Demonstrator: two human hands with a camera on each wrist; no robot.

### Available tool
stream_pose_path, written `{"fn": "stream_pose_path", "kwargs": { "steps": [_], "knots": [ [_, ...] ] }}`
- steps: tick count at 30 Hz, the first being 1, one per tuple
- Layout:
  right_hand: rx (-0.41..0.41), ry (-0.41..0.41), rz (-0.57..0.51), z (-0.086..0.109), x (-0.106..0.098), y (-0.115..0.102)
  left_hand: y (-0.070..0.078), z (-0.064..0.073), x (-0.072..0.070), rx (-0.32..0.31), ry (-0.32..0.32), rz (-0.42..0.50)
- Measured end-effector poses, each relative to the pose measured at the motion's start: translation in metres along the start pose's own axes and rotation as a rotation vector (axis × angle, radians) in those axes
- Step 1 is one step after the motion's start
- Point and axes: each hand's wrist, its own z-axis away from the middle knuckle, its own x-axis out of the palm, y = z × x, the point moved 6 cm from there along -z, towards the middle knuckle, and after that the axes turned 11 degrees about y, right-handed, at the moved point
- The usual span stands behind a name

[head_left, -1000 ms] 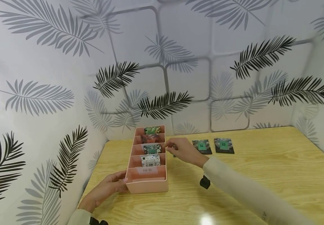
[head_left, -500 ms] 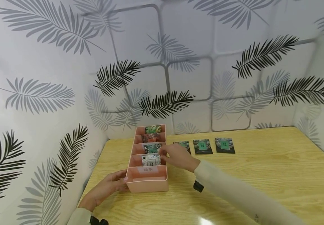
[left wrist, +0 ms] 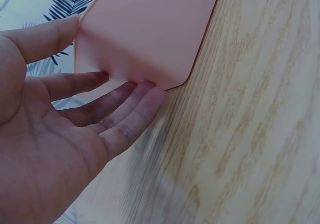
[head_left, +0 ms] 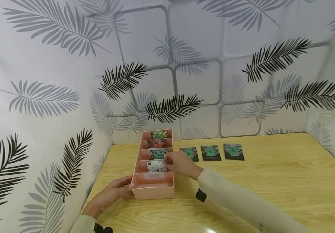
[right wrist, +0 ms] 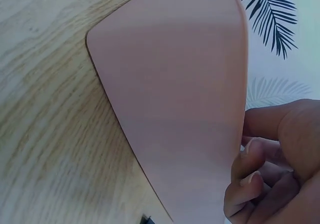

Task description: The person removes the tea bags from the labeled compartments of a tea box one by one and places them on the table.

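A long pink divided box (head_left: 154, 193) stands on the table, its compartments holding flat tea bag packets. My left hand (head_left: 109, 195) holds its near left corner, thumb over the rim; in the left wrist view the fingertips (left wrist: 150, 96) press the outer wall. My right hand (head_left: 183, 164) reaches over the right rim at the second compartment from the front. Its thumb and index finger pinch the right edge of a white tea bag packet (head_left: 156, 167). The right wrist view shows curled fingers (right wrist: 250, 184) at the rim, their tips partly hidden. Behind the white packet stands a dark green packet (head_left: 158, 154).
Farther back in the box are a red packet (head_left: 156, 143) and a green-yellow packet (head_left: 159, 134). The front compartment carries a paper label (head_left: 154, 175). Three dark packets with green labels lie right of the box, the rightmost packet (head_left: 233, 151) farthest off. A patterned wall (head_left: 196, 81) rises behind the table.
My right hand has moved from beside the box's right rim, left and nearer to me, to the white packet. The leftmost dark packet on the table is uncovered. My left hand stays put.
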Motion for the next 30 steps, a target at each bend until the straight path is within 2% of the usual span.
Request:
{"fn": "stream_pose_path", "kwargs": {
  "steps": [5,9,18,26,30],
  "knots": [
    [0.065,0.006,-0.135,0.000,0.000,0.003,-0.002,0.000,0.000,-0.001,0.000,0.003],
    [0.094,0.006,-0.202,0.000,0.001,0.004,-0.003,0.001,0.000,-0.005,-0.002,0.001],
    [0.022,0.038,-0.102,-0.002,0.004,0.001,-0.003,-0.002,-0.002,-0.005,-0.003,-0.010],
    [0.062,0.052,-0.217,0.002,-0.002,0.000,-0.002,-0.004,-0.001,-0.003,-0.018,0.010],
    [0.040,0.090,-0.229,0.003,-0.006,-0.001,-0.003,-0.003,-0.001,-0.005,-0.012,0.006]
  ]
}}
